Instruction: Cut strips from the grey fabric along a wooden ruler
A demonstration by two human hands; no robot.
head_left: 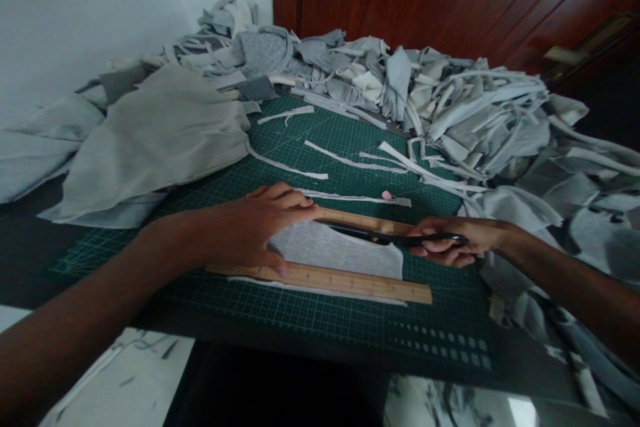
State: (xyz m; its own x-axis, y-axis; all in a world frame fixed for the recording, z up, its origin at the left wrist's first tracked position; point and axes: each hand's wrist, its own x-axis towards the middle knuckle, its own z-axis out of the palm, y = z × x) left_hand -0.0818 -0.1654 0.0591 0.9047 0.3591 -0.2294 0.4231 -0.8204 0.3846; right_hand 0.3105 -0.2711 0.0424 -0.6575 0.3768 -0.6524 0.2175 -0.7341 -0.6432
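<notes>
My right hand (445,240) is closed round the handles of black scissors (370,235), whose blades point left along the far edge of a grey fabric piece (340,250). My left hand (265,223) lies spread over the left part of this fabric. Its thumb presses on a wooden ruler (350,278) that lies across the near side of the fabric. The left fingertips reach a second wooden strip (365,219) behind the scissors, partly hidden by them. A thin fabric edge shows below the near ruler.
A green cutting mat (280,140) lies under the work, with several narrow fabric strips (350,161) and a small pink piece (387,195) on it. Large fabric (160,133) lies at the left. Heaped grey scraps (480,107) line the back and right, before a wooden door (425,0).
</notes>
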